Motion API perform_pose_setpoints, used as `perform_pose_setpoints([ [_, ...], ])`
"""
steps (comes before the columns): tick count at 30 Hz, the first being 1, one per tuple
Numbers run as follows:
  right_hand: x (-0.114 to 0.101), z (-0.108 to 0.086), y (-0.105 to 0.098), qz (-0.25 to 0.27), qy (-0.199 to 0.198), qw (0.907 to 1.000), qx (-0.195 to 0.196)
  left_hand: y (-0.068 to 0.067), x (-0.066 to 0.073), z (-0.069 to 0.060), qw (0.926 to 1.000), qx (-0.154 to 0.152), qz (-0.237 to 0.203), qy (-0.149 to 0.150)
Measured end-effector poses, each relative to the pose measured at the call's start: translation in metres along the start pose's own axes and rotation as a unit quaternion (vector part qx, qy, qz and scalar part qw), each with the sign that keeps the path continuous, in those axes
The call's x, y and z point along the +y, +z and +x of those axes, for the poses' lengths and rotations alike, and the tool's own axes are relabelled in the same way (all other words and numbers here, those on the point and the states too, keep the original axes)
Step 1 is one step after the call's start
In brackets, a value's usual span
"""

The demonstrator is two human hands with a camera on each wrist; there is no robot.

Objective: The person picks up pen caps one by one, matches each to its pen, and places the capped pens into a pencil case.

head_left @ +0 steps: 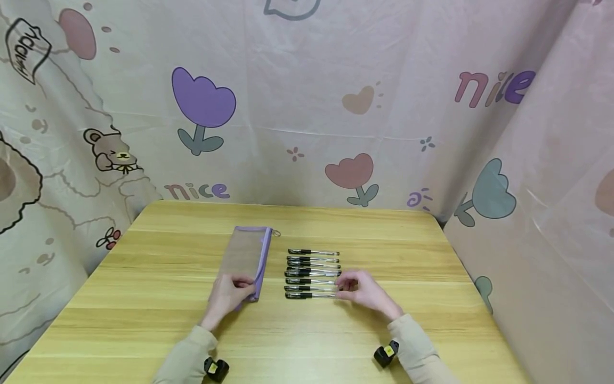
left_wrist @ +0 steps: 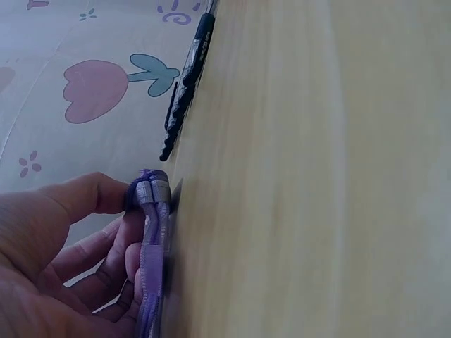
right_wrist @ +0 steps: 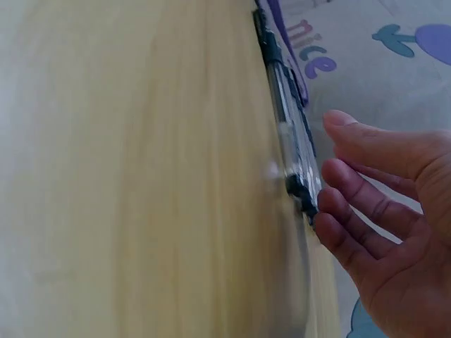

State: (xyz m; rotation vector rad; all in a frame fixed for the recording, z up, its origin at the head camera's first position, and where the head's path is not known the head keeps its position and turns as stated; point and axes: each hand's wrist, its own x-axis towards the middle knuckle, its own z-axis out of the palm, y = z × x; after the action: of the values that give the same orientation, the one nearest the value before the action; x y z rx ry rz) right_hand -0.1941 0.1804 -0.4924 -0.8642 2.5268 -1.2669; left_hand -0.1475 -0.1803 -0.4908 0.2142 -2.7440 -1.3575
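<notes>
- Two bare hands reach over a wood-grained table [head_left: 312, 346], as we look down from the head; we see the left hand [head_left: 230, 293] at a flat pouch [head_left: 242, 253] and the right hand [head_left: 362, 290] at a row of pens [head_left: 299, 281];
- we see the left hand gripping the pouch at its near end, thumb on one side and fingers on the other; the left wrist view gives us the same pinch, right at the purple zipper edge [left_wrist: 153, 271];
- we find the pouch lying on the table, left of the pens and apart from them; its panel is greyish, its border purple, and a small ring [head_left: 276, 233] hangs at its far right corner;
- we see the pens lying roughly parallel, dark ends to the left and clear barrels to the right;
- we see the right hand with thumb and fingers parted and loosely bent, gripping no pen; its fingertips are just beside the pens' right ends, though we cannot tell whether they touch;
- we note beige sleeves [head_left: 189, 349] on both arms, a small black device [head_left: 386, 353] at each wrist, and a pale curtain [head_left: 288, 80] printed with flowers behind the table.
</notes>
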Motion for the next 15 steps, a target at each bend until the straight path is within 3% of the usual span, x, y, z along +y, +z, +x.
perform_pose_setpoints([
  [15,-0.009,0.005,0.014,-0.088,-0.032,0.9956,-0.009,0.001,0.001,-0.001,0.9998,0.013,-0.009,-0.015],
])
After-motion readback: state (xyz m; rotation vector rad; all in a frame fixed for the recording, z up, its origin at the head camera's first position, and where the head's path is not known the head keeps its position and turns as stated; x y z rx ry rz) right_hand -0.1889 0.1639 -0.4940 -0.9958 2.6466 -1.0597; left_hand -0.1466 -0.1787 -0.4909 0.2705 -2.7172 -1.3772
